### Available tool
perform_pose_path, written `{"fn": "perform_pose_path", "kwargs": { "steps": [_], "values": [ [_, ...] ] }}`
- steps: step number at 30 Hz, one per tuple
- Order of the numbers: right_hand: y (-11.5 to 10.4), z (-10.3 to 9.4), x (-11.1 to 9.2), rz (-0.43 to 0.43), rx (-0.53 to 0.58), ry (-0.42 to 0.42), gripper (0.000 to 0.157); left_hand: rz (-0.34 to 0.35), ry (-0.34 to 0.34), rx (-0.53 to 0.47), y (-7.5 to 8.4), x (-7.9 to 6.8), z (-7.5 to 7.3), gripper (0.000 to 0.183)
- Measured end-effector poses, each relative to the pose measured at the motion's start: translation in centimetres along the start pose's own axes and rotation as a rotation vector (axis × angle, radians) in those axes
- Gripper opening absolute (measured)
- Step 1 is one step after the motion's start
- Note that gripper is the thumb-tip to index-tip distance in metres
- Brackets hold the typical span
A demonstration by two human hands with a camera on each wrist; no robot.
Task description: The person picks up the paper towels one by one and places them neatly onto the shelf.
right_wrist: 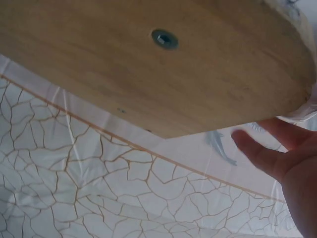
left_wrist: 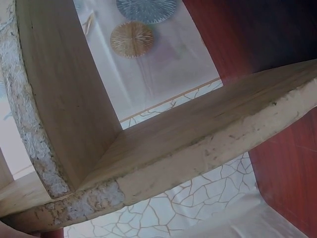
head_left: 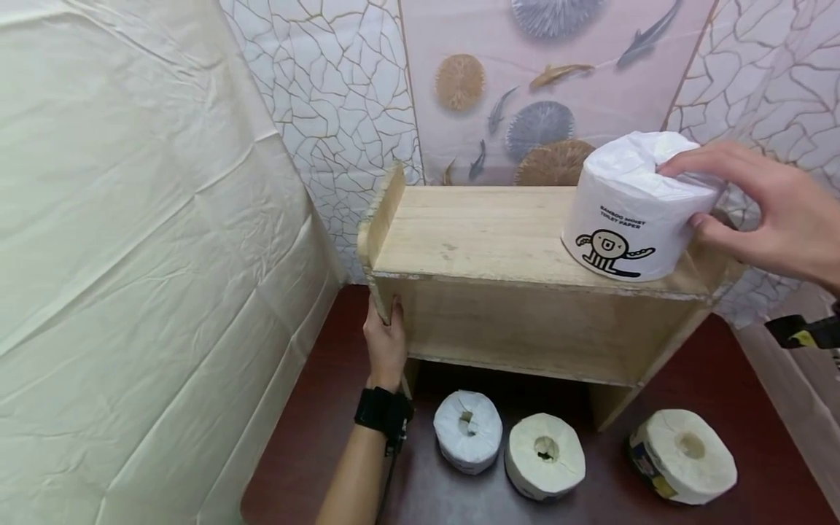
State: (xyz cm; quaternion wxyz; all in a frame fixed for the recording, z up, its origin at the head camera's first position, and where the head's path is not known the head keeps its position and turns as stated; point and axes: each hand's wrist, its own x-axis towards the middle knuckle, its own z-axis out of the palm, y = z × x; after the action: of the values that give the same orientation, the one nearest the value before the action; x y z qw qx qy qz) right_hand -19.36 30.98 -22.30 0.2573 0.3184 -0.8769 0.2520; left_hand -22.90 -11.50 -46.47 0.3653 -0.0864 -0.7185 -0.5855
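Note:
A wooden two-tier shelf [head_left: 472, 233] stands on a dark red table. My left hand [head_left: 386, 343] grips the front edge of its left side panel, below the top board. At the right end of that board is a white-wrapped toilet paper roll [head_left: 617, 211] with a cartoon figure printed on it. My right hand [head_left: 774, 200] holds this roll from the right, fingers on its top and thumb at its side. The left wrist view shows the rough edge of the shelf's side panel [left_wrist: 198, 153]. In the right wrist view, the other side panel [right_wrist: 109, 64] hides the roll.
Three more toilet paper rolls stand on the table [head_left: 315, 430] before the shelf: a white one [head_left: 453, 434], a cream one [head_left: 525, 456] and another [head_left: 709, 459] farther right. Patterned cloth [head_left: 341, 80] hangs behind, and a pale cloth wall [head_left: 131, 255] runs along the left.

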Motion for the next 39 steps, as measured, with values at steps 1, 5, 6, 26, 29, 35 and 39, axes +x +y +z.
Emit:
{"fn": "perform_pose_path", "kwargs": {
  "steps": [1,5,6,26,29,35,39],
  "values": [
    [0.0,-0.1,-0.1,0.014,0.007,-0.001,0.061,0.002,-0.003,-0.001,0.0,0.0,0.1,0.045],
    [-0.1,-0.5,-0.2,0.032,0.04,-0.033,0.061,0.016,-0.008,-0.007,0.0,0.1,0.3,0.044],
    [-0.1,-0.5,-0.1,0.029,0.042,-0.045,0.062,0.018,-0.005,-0.008,0.0,0.0,0.2,0.043],
    [-0.4,-0.5,0.3,0.012,-0.092,-0.059,0.056,0.035,-0.002,0.001,-3.3,0.0,0.1,0.047],
    [-0.6,-0.5,0.3,0.035,-0.067,-0.036,0.056,0.048,-0.004,0.001,-3.4,0.0,0.1,0.048],
    [-1.5,-0.8,0.1,0.13,-0.086,-0.001,0.053,0.027,0.011,0.002,-1.6,0.0,0.1,0.045],
    [-2.2,-1.0,0.1,0.182,-0.134,-0.009,0.051,0.007,0.016,-0.005,-0.3,-0.1,0.2,0.043]
  ]
}}
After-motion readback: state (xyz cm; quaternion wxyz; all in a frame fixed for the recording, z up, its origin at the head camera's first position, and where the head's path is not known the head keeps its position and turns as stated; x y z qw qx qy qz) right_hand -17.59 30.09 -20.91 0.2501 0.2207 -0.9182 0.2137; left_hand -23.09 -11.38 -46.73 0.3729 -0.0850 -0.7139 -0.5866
